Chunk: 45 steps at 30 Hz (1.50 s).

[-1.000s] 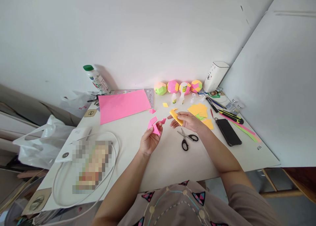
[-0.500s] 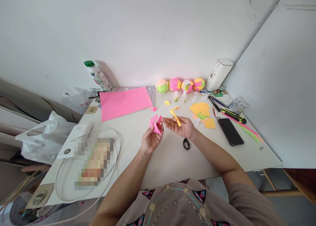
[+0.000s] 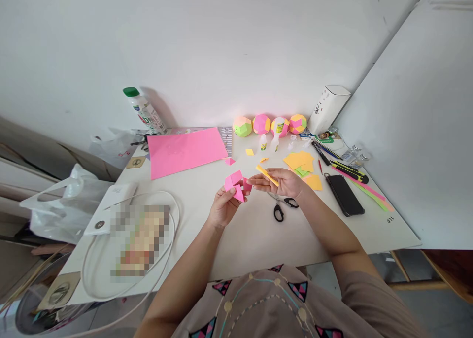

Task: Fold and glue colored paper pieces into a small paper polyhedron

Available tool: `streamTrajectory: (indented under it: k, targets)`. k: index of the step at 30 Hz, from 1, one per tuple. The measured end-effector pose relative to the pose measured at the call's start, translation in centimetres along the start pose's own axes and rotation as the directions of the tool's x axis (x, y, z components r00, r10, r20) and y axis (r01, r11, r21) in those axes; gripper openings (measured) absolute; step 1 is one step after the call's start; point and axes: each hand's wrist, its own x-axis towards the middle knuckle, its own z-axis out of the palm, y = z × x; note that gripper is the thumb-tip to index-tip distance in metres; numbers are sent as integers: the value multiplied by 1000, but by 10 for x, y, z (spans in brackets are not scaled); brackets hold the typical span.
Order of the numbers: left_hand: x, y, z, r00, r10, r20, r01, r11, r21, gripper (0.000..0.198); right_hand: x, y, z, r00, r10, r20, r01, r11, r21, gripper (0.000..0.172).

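Observation:
My left hand (image 3: 224, 207) is raised over the middle of the white table (image 3: 251, 234), its fingers closed on a folded pink paper piece (image 3: 235, 184). My right hand (image 3: 284, 183) is just to the right of it, fingers pinched on a narrow folded yellow paper piece (image 3: 266, 174). Its fingertips nearly touch the pink piece. Black-handled scissors (image 3: 280, 207) lie on the table under my right wrist.
A large pink sheet (image 3: 185, 151) lies at the back left by a green-capped bottle (image 3: 142, 110). Several paper balls (image 3: 261, 124) line the wall. Yellow paper squares (image 3: 301, 163), glue bottles, pens, a cutter (image 3: 349, 172) and a black phone (image 3: 344, 195) lie right. A white cable loop (image 3: 129, 249) lies left.
My right hand turned from palm-up to fingers-forward and brought the yellow piece up to the pink piece. The left hand lifted slightly. The scissors show again beside the wrist.

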Motion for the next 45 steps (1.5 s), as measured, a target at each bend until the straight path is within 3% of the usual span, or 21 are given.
streamTrajectory:
  k: [4, 10, 15, 18, 29, 45]
  targets:
    - [1, -2, -1, 999, -8, -31, 8, 1000, -19, 32, -2, -2, -3, 1000, -11, -17, 10, 1000, -29, 8]
    - [1, -4, -3, 999, 11, -44, -13, 999, -45, 32, 2, 4, 3, 996, -58, 61, 57, 998, 29, 9]
    - [1, -3, -2, 999, 33, -29, -34, 999, -30, 33, 5, 11, 7, 996, -84, 38, 82, 995, 58, 19]
    - [0, -1, -2, 999, 39, -8, -39, 999, 10, 33, 5, 11, 5, 998, -56, -6, 56, 997, 50, 23]
    - [0, 3, -4, 998, 65, 26, -69, 979, 192, 15, -6, -7, -4, 995, 100, 1, -100, 994, -34, 7]
    - [-1, 4, -5, 996, -13, 86, -10, 967, 255, 15, -8, -10, -1, 980, 189, 58, -187, 982, -31, 15]
